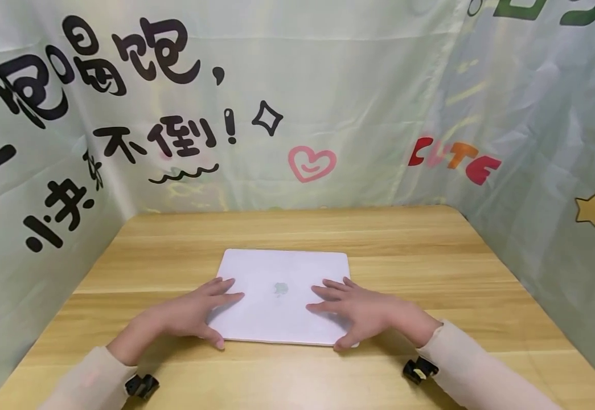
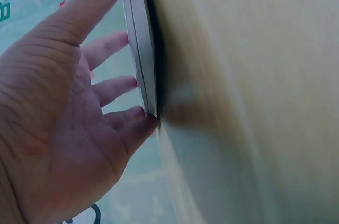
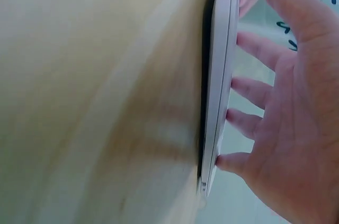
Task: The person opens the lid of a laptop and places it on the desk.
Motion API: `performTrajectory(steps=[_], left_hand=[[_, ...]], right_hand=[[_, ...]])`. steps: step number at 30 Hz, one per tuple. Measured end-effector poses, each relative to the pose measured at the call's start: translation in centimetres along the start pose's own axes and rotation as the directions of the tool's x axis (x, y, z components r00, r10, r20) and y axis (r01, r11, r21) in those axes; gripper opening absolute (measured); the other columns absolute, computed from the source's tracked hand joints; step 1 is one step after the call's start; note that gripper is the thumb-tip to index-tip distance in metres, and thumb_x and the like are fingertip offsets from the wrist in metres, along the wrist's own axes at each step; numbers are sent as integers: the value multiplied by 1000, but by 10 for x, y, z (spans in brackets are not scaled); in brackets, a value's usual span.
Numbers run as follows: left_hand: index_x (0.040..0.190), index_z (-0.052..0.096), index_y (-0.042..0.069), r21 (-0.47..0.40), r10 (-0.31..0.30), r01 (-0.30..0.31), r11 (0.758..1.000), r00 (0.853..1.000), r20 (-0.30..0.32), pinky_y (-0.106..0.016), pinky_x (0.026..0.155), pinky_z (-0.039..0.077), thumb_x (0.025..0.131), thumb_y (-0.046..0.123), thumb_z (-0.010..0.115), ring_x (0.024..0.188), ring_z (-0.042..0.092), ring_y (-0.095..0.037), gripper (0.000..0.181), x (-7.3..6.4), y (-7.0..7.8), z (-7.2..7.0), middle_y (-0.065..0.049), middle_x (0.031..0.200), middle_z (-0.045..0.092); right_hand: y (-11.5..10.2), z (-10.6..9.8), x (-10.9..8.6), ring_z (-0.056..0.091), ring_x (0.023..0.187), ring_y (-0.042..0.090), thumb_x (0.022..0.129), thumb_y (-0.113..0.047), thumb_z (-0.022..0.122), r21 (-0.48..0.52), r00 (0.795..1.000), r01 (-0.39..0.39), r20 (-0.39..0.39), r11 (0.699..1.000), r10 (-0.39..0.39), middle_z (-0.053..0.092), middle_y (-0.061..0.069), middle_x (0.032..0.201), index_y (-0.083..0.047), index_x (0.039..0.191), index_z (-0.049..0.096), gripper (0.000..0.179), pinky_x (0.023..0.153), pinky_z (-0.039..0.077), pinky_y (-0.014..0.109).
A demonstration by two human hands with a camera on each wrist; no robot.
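A closed silver laptop [image 1: 282, 316] with an apple logo lies flat on the wooden table [image 1: 287, 378]. At its left side, my left hand [image 1: 189, 313] rests spread fingers on the lid, with the thumb by the front left corner. My right hand [image 1: 369, 313] mirrors this on the right side, its thumb at the front right corner. The left wrist view shows the laptop's side edge [image 2: 142, 60], with fingertips touching the lid. Seen from the right wrist, the fingertips likewise press lightly on the lid above the edge [image 3: 220, 65]. Neither palm touches the laptop.
Printed cloth [image 1: 369, 85] with black characters, a pink heart and "CUTE" lettering hangs behind and on both sides of the table. Small black devices, one on the left wrist [image 1: 142, 386] and one on the right wrist [image 1: 420, 370], sit under the pale sleeves.
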State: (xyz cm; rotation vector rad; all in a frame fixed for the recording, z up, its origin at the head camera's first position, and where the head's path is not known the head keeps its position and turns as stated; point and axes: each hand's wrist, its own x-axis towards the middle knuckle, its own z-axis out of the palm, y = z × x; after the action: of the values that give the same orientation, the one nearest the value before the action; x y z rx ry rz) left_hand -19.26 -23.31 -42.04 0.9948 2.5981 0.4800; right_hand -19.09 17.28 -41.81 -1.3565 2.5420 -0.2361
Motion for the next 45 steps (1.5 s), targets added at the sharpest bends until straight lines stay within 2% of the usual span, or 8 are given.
performTrajectory(steps=[8,16,24,29,32,35,39,45], left_hand=[[154,35,19,65,-27,25,998,999,26,-58,114,20,75,68,68,146,7,-42,99,15,24,8,-16,162,12],[154,33,17,80,-47,46,996,999,17,-60,113,18,78,68,65,145,6,-45,97,17,38,10,-19,161,11],[155,30,20,106,-52,49,993,998,26,-58,114,20,80,70,61,145,7,-45,96,29,48,12,-19,161,11],[155,30,19,112,-55,51,992,998,34,-58,114,20,80,70,61,144,7,-46,96,34,54,11,-20,161,11],[155,31,18,117,-44,40,992,999,29,-58,114,20,80,70,61,144,8,-46,96,35,54,11,-20,161,12],[155,32,17,96,-21,18,995,1000,22,-58,114,19,80,68,63,145,8,-46,95,33,51,10,-19,161,13],[155,31,16,23,16,-16,1000,1000,0,-59,114,19,79,65,67,145,10,-45,97,29,46,11,-17,161,17],[156,28,18,-88,5,-11,996,997,-72,-57,113,24,76,65,70,146,17,-37,101,23,33,15,-15,160,19]], right_hand=[[16,1,-20,17,146,38,78,-46,74,50,999,24,-50,998,-22,27,9,159,-25,150,43,80,112,14,65],[23,-2,-25,16,145,42,79,-41,75,71,998,41,-51,997,-38,26,12,159,-22,150,43,81,111,12,67],[32,-5,-37,16,145,42,77,-36,76,109,999,10,-41,994,-5,28,12,158,-21,148,45,79,111,12,67],[31,-6,-41,18,145,40,76,-34,77,126,998,-47,-29,991,51,29,10,158,-21,147,47,78,113,15,63],[26,-9,-41,23,144,38,80,-41,76,111,995,-82,-53,990,88,34,9,156,-21,146,49,74,113,21,60],[18,-10,-37,31,140,37,84,-53,71,70,987,-81,-132,994,90,42,8,151,-20,144,50,72,111,29,56],[4,-7,-24,39,136,32,88,-64,58,-11,974,-47,-223,999,43,48,7,146,-18,144,50,73,109,34,51],[-14,-4,-1,45,133,25,92,-63,53,-76,964,13,-262,997,-32,52,5,142,-16,143,52,69,108,38,43]])
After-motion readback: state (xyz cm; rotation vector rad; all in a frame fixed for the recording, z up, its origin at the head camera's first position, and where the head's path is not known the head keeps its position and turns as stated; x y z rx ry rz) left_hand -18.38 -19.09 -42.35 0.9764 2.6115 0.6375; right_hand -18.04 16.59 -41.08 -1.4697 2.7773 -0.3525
